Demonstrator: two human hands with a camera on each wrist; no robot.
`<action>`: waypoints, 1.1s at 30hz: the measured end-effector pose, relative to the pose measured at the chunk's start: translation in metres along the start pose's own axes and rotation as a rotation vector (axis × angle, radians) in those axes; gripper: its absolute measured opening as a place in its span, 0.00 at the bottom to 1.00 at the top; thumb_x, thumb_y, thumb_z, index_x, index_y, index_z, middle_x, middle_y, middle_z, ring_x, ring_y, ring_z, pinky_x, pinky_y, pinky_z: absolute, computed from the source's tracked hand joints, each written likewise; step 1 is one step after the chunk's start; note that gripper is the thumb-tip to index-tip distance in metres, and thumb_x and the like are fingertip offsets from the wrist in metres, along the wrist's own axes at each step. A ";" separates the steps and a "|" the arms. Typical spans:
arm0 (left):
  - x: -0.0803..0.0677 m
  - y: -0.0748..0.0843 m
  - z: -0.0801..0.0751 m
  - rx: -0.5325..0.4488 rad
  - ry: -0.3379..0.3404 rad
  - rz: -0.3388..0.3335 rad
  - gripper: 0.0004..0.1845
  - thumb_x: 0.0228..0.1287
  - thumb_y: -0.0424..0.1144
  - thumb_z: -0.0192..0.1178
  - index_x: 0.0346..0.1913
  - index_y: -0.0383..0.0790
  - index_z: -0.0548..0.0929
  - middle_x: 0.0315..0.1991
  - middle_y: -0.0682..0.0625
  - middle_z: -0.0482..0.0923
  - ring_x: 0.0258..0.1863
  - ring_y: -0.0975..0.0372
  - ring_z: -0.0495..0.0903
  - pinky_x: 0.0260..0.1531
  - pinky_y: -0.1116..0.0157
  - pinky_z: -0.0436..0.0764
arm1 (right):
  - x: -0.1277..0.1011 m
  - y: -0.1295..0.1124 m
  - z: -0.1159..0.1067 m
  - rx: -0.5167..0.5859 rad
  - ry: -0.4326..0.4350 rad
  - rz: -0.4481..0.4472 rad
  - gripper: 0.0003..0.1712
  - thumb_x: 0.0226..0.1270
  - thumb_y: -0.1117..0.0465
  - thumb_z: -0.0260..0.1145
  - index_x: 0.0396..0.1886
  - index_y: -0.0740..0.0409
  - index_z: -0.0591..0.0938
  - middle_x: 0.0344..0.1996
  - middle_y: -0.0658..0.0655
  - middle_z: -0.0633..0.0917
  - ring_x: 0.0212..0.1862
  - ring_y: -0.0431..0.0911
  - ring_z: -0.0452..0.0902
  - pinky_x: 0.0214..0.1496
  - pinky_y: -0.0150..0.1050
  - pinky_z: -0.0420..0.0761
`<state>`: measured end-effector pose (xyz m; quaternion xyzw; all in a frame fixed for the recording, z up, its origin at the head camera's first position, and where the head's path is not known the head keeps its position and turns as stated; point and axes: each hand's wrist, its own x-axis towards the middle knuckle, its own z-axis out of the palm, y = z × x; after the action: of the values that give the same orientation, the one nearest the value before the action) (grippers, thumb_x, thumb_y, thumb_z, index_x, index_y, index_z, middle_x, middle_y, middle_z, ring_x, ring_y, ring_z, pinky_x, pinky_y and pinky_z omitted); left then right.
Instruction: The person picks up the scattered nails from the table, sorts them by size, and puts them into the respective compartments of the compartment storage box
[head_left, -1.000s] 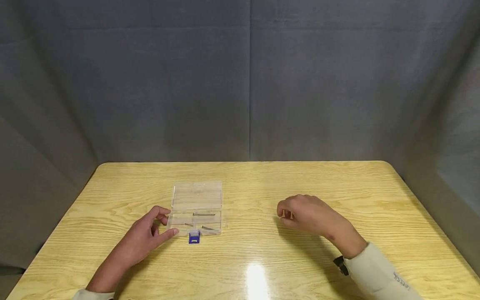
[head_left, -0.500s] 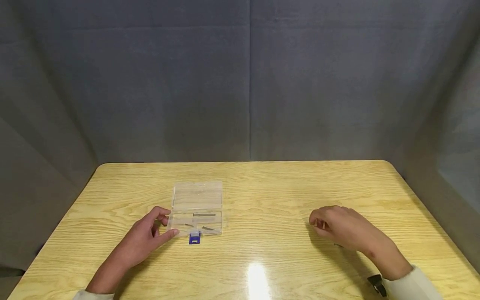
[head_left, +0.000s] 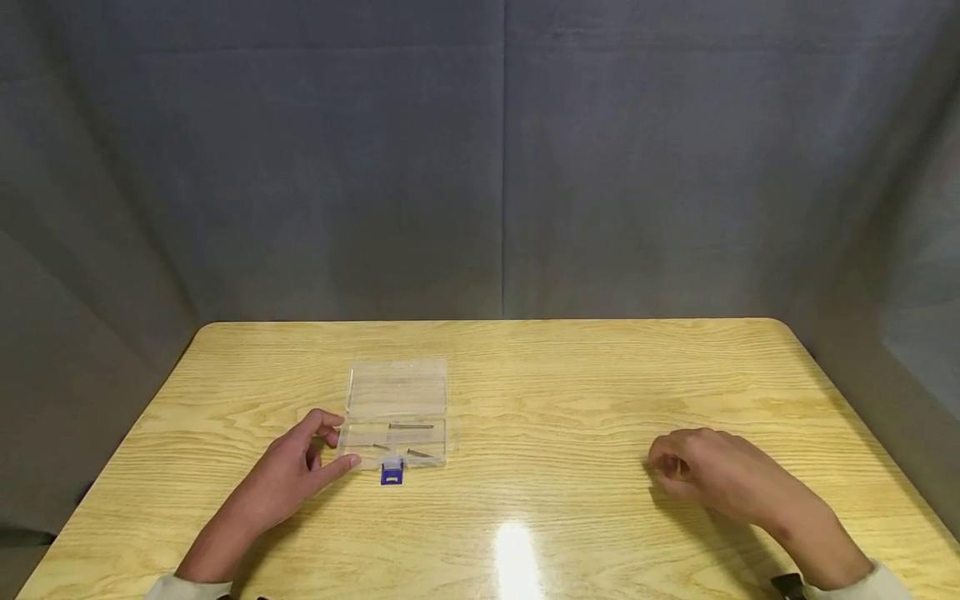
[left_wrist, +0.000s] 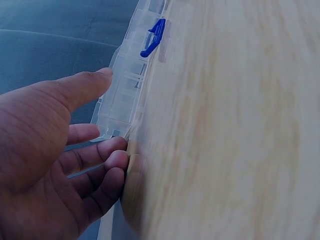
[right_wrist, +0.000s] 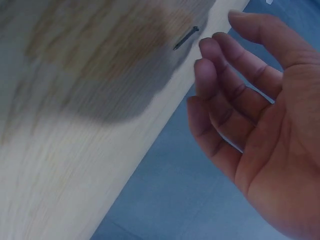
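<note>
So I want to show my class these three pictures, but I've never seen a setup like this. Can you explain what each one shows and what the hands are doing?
No machine here: a person works at a wooden table with bare hands and wears three cameras. The wide picture comes from the head and looks down at the table. The other two come from the wrists, each close on its own hand.

On the table lies a clear plastic box with a blue latch; a few nails lie inside it. The left hand rests beside the box, its thumb and fingers touching the box's edge. The right hand is well off to the right, fingers loosely curled, holding nothing. Its wrist view shows one small nail lying loose on the table just past the fingertips.
</note>
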<state>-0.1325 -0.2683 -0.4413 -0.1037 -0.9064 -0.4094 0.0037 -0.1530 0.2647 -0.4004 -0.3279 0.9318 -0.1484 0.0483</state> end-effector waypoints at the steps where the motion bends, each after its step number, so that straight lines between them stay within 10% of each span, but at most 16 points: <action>1: 0.000 0.000 0.000 0.000 -0.002 -0.003 0.25 0.68 0.43 0.72 0.61 0.37 0.75 0.46 0.47 0.77 0.23 0.63 0.68 0.20 0.65 0.70 | -0.001 0.000 0.000 0.006 -0.012 0.008 0.11 0.67 0.63 0.73 0.37 0.40 0.84 0.31 0.32 0.78 0.32 0.31 0.73 0.31 0.36 0.75; 33: -0.001 0.001 0.000 0.010 -0.014 -0.031 0.25 0.69 0.46 0.70 0.62 0.39 0.74 0.47 0.47 0.77 0.26 0.61 0.68 0.22 0.65 0.70 | -0.015 0.005 0.009 0.039 -0.053 0.112 0.21 0.69 0.68 0.69 0.23 0.40 0.72 0.20 0.36 0.63 0.23 0.31 0.56 0.25 0.33 0.59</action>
<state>-0.1315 -0.2684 -0.4408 -0.0923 -0.9100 -0.4041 -0.0084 -0.1427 0.2753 -0.4100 -0.2782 0.9439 -0.1549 0.0878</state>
